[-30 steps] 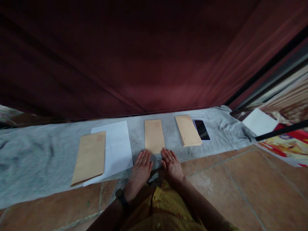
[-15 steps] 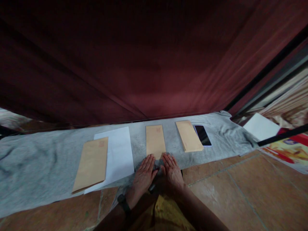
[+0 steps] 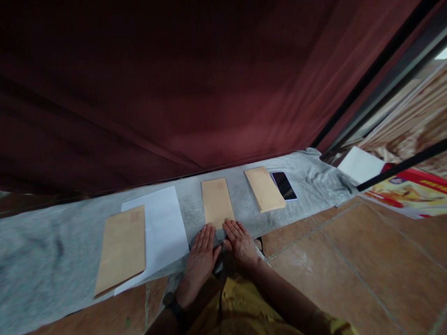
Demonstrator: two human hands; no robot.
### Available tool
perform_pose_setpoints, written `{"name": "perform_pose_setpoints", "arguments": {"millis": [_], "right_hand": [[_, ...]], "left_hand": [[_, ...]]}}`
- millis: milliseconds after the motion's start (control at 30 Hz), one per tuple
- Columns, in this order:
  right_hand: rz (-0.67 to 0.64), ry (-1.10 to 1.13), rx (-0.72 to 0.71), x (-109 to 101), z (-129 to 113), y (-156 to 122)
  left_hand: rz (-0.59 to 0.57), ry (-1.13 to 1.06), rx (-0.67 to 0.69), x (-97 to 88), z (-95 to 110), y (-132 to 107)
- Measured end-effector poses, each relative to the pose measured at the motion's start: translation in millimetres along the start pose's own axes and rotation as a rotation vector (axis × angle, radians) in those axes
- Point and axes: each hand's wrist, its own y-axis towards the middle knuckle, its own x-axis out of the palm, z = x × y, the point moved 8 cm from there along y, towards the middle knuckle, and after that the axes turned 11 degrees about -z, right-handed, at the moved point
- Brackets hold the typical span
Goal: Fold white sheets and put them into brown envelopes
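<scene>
Left hand [image 3: 200, 258]: flat, palm down, fingers stretched out and close together. It grips nothing. It lies on the grey cloth [image 3: 45, 251], with the fingertips at the near left corner of the middle envelope [image 3: 217, 202].
Right hand [image 3: 240, 242]: flat, palm down, fingers stretched forward. It grips nothing. Its fingertips reach the near right corner of the same envelope; whether they rest on the paper or just short of it cannot be told.
Hand spacing: side by side, a narrow gap between them, thumbs turned inward.
Middle envelope: brown, lying flat on the cloth, long axis pointing away from the person, directly ahead of both hands.
Wristband [image 3: 172, 301]: dark, on the left wrist.
Grey cloth: a long strip spread over the tiled floor [image 3: 349, 260], running from left to right along the foot of a dark red curtain [image 3: 174, 93].
Left envelope [image 3: 120, 249]: brown, flat, overlapping the left edge of a white sheet [image 3: 164, 228].
Right envelope stack [image 3: 264, 188]: brown, flat, well apart from the hands.
Phone [image 3: 284, 185]: dark screen up, just beside the right edge of that stack.
Far right: a white paper [image 3: 359, 165] and a colourful printed sheet [image 3: 408, 193] lie beyond the end of the cloth.
Lower edge: yellow clothing [image 3: 244, 311] of the person.
</scene>
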Motion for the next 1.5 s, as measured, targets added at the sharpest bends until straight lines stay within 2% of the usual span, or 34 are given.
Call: {"name": "perform_pose_setpoints", "arguments": {"millis": [133, 267, 433, 500, 733, 833, 933, 1067, 1133, 1300, 1500], "right_hand": [[0.025, -0.01, 0.028, -6.7, 9.2, -6.6], [0.031, -0.014, 0.038, -8.4, 12.9, -9.3], [0.043, -0.01, 0.049, -5.4, 13.4, -7.9], [0.049, -0.01, 0.047, -4.6, 13.7, -7.7], [0.087, -0.006, 0.069, -10.3, 19.6, -14.0], [0.107, 0.007, 0.14, -14.3, 25.8, -12.8], [0.128, 0.007, 0.237, -18.2, 33.1, -3.3], [0.16, 0.022, 0.353, -22.1, 43.2, 17.6], [0.143, 0.1, 0.432, -20.3, 52.2, 26.9], [0.175, 0.614, 0.581, -11.1, 74.3, 37.6], [0.171, 0.883, 0.588, -3.1, 61.4, 47.9]], "left_hand": [[0.007, 0.019, -0.007, -4.6, -1.9, -2.7], [0.03, 0.018, -0.033, -14.2, 0.9, 4.4], [-0.002, -0.011, 0.093, -16.2, 27.6, 22.0], [-0.006, -0.023, 0.096, -14.6, 32.0, 25.0], [-0.027, 0.004, 0.04, -10.3, 12.9, 16.1], [-0.089, 0.052, 0.026, -9.4, 11.3, 18.1], [-0.153, 0.121, 0.007, -11.5, 18.0, 27.2], [-0.169, 0.193, -0.01, -21.3, 27.3, 40.6], [-0.158, 0.2, -0.004, -26.3, 29.1, 44.3], [-0.167, 0.19, 0.042, -29.4, 30.6, 46.3], [-0.163, 0.163, 0.013, -39.0, 27.2, 50.4]]}}
